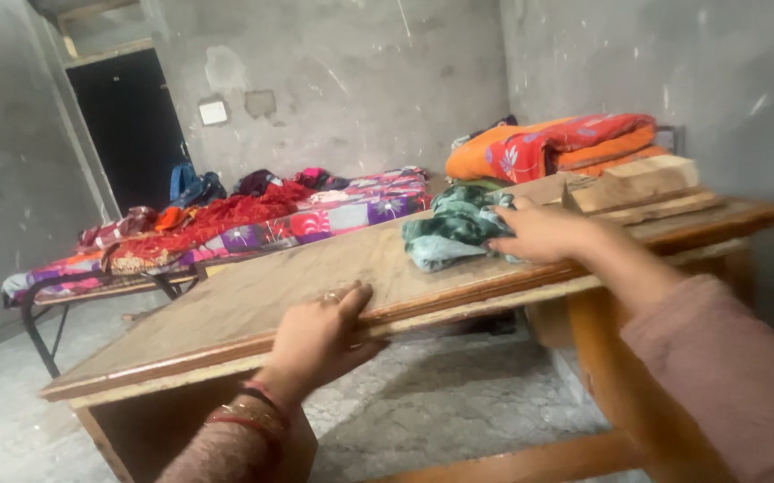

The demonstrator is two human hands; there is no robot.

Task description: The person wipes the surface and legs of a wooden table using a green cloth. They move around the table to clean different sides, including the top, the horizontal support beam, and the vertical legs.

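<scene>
**Hands on the table edge and the green cloth**

The left hand grips the near edge of the wooden table, fingers curled over the top, bangles at the wrist. The right hand lies flat and open on a folded green cloth resting on the tabletop, fingertips touching the fabric. Just beyond the right hand sits a stack of wooden planks, with orange bedding behind it. Far past the left hand stands a cot heaped with clothes.
</scene>
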